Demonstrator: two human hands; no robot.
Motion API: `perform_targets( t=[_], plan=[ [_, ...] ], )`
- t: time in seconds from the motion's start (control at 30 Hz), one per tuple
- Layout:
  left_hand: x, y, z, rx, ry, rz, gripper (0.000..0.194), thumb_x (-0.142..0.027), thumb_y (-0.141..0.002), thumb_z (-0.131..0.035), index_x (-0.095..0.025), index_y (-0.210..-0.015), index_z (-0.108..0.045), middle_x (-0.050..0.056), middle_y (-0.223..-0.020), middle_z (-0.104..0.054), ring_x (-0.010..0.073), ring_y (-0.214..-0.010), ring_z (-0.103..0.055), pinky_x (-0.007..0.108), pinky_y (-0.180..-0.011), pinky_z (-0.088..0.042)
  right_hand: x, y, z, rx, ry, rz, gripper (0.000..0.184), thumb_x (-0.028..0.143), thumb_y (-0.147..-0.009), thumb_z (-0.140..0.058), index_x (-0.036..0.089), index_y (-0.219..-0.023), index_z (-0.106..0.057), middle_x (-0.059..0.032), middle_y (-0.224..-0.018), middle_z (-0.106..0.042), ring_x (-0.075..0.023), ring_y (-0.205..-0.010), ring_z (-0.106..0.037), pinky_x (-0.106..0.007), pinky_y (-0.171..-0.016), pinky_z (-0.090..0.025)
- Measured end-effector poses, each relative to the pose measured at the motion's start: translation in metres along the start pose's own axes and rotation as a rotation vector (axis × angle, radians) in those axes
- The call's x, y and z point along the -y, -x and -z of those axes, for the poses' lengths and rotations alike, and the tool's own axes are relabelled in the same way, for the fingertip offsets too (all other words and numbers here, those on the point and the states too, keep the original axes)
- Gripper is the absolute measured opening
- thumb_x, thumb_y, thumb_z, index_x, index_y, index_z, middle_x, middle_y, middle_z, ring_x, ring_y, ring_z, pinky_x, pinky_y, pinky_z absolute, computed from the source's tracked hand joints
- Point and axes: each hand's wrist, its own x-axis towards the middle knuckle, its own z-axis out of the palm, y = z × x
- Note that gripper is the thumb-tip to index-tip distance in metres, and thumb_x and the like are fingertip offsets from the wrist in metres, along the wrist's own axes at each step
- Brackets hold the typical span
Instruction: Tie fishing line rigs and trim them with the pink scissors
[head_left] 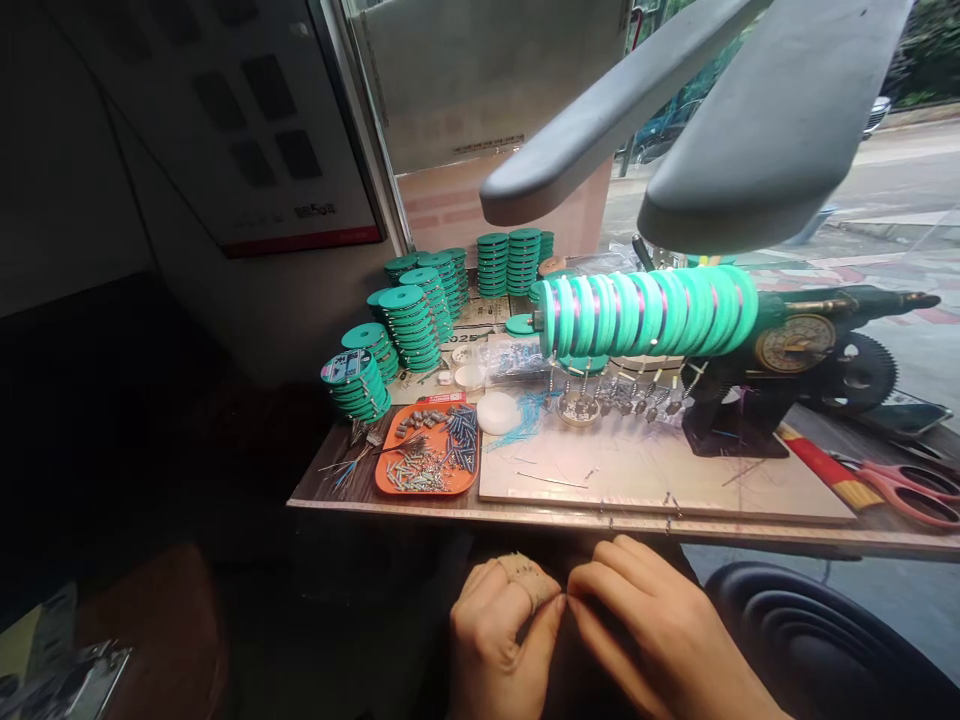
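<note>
My left hand [501, 635] and my right hand [654, 625] are below the table's front edge, close together, thumbs and forefingers pinched where they meet. Whatever they pinch is too thin to make out. The left forefinger wears a bandage. On the table above, a row of green spools [646, 312] sits on the shaft of a dark winding machine [795, 355], with small hooks and sinkers hanging under it. A pale work board [660, 468] lies under the machine. An orange tray [429, 452] holds several small tubes and pins.
Stacks of green spools [411, 325] stand at the back left of the table, more [508, 262] by the window. Red scissors [904, 488] lie at the right. A white round lid [497, 412] sits beside the tray. A grey lamp head [765, 120] hangs overhead. A black chair [817, 640] is at lower right.
</note>
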Motion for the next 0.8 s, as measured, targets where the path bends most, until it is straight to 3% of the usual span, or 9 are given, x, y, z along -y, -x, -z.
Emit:
perform_targets(
  t=[0.53, 0.63, 0.73, 0.8],
  plan=[
    [0.0031, 0.0036, -0.0001, 0.042, -0.058, -0.036, 0.013, -0.006, -0.075, -0.055, -0.017, -0.073, -0.062, 0.003, -0.066, -0.062, 0.0158, -0.062, -0.057, 0.026, -0.055, -0.047, 0.0008, 0.0016, -0.0045, 0.026, -0.016, -0.037, 0.02, 0.01, -0.081, -0.04, 0.019, -0.071, -0.055, -0.0012, -0.063, -0.053, -0.015, -0.058, -0.046, -0.026, -0.052, -0.035],
    [0.0018, 0.0034, -0.0002, 0.027, -0.058, -0.026, 0.014, -0.006, -0.075, -0.055, -0.018, -0.072, -0.062, 0.003, -0.066, -0.063, 0.0157, -0.062, -0.057, 0.026, -0.055, -0.047, -0.001, 0.002, -0.0022, -0.022, -0.028, -0.026, 0.016, 0.01, -0.08, -0.043, 0.019, -0.078, -0.056, -0.0003, -0.067, -0.056, -0.0149, -0.063, -0.049, -0.029, -0.067, -0.039],
    [-0.0008, 0.0026, -0.0005, 0.027, -0.066, 0.01, 0.014, -0.006, -0.074, -0.056, -0.018, -0.069, -0.061, 0.003, -0.064, -0.063, 0.0163, -0.061, -0.057, 0.027, -0.055, -0.047, -0.0034, 0.0021, -0.0015, -0.069, -0.007, -0.012, 0.014, 0.011, -0.08, -0.045, 0.019, -0.079, -0.056, 0.0007, -0.068, -0.055, -0.0147, -0.068, -0.051, -0.036, -0.089, -0.032],
    [-0.0026, 0.0016, -0.0008, 0.025, -0.075, 0.022, 0.015, -0.006, -0.073, -0.056, -0.018, -0.066, -0.061, 0.003, -0.062, -0.062, 0.0167, -0.06, -0.057, 0.027, -0.054, -0.046, -0.0046, 0.002, -0.0029, -0.056, 0.04, 0.0, 0.018, 0.012, -0.082, -0.043, 0.02, -0.071, -0.055, 0.001, -0.064, -0.051, -0.015, -0.067, -0.048, -0.036, -0.091, -0.031]
  ],
)
